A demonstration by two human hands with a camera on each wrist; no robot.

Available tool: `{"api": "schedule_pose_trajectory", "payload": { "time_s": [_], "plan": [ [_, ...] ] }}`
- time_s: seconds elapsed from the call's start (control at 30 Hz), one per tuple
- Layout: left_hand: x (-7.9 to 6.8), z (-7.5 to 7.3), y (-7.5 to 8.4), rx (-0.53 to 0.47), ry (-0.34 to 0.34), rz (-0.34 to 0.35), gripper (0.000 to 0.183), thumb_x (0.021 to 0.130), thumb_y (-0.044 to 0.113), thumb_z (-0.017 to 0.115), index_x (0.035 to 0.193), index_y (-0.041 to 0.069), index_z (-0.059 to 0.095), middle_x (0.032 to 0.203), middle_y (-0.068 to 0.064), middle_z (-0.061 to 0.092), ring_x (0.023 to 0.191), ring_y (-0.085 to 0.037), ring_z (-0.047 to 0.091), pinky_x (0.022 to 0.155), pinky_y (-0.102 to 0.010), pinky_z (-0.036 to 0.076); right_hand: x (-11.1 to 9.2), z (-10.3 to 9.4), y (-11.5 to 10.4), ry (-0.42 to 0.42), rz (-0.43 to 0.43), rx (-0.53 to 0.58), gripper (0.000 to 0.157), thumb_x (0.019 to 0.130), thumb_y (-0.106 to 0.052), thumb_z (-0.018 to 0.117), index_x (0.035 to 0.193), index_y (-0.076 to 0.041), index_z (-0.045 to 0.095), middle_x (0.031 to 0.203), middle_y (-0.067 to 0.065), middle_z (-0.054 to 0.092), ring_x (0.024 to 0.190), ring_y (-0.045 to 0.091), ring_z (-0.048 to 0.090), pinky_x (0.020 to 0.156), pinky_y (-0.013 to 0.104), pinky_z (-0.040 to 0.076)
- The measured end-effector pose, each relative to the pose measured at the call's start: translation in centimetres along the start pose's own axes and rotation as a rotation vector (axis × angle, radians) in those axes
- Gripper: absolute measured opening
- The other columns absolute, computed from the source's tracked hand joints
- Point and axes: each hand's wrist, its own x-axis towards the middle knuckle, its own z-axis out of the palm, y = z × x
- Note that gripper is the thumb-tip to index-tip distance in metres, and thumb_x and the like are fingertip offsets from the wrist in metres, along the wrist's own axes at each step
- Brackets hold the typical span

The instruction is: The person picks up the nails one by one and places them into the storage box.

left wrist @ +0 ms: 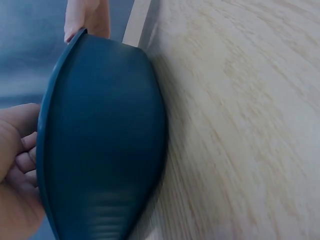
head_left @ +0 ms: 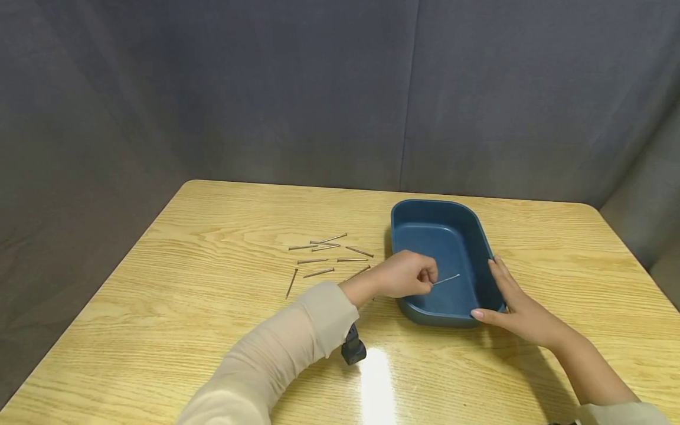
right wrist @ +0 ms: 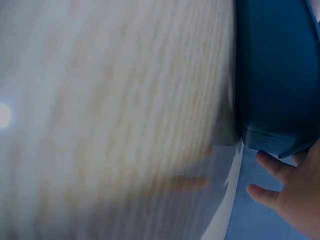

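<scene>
A deep blue plastic bin (head_left: 438,243) with rounded corners stands on the table. Inside its near-left rim, my left hand (head_left: 405,274) is curled and pinches one end of a thin metal nail (head_left: 447,279), the rest pointing right over the bin floor. In the left wrist view, the bin's outer wall hides part of the left hand (left wrist: 17,170). My right hand (head_left: 523,316) rests against the near-right corner, thumb on the near rim, fingers straight along the right side. Those fingers look spread in the right wrist view, beside the bin wall (right wrist: 277,70).
Several loose nails (head_left: 319,273) lie scattered on the wooden table (head_left: 159,307), left of the bin. A black wrist device (head_left: 353,347) hangs below the left sleeve (head_left: 287,336). Grey curtains (head_left: 297,88) stand behind the table's far edge.
</scene>
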Motion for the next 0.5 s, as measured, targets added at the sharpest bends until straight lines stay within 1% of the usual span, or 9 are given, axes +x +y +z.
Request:
{"api": "schedule_pose_trajectory", "payload": {
  "time_s": [0.13, 0.27, 0.5],
  "plan": [
    [0.38, 0.29, 0.23, 0.060, -0.035, 0.007, 0.008, 0.085, 0.007, 0.058, 0.092, 0.008, 0.062, 0.080, 0.002, 0.062, 0.070, -0.004, 0.051, 0.065, -0.011, 0.038, -0.01, 0.01, -0.08, 0.001, -0.007, -0.001, 0.095, 0.087, -0.025, 0.060, 0.144, -0.010, -0.015, 0.149, 0.018, -0.021, 0.134, 0.043, -0.014, 0.092, 0.072, 0.011],
    [0.58, 0.48, 0.40, 0.116, -0.057, 0.014, 0.007, 0.086, 0.008, 0.057, 0.090, 0.009, 0.063, 0.076, 0.004, 0.060, 0.067, -0.004, 0.049, 0.063, -0.011, 0.036, -0.01, 0.03, -0.10, -0.001, -0.005, 0.000, 0.095, 0.087, -0.025, 0.060, 0.144, -0.011, -0.015, 0.148, 0.018, -0.021, 0.134, 0.043, -0.015, 0.092, 0.072, 0.011],
    [0.78, 0.54, 0.72, 0.179, -0.107, -0.007, 0.005, 0.086, 0.010, 0.057, 0.089, 0.010, 0.062, 0.076, 0.006, 0.057, 0.067, -0.005, 0.047, 0.063, -0.013, 0.037, -0.02, 0.01, -0.14, -0.002, 0.000, 0.005, 0.095, 0.087, -0.025, 0.060, 0.144, -0.011, -0.015, 0.148, 0.018, -0.021, 0.134, 0.044, -0.015, 0.092, 0.072, 0.011]
  ]
}}
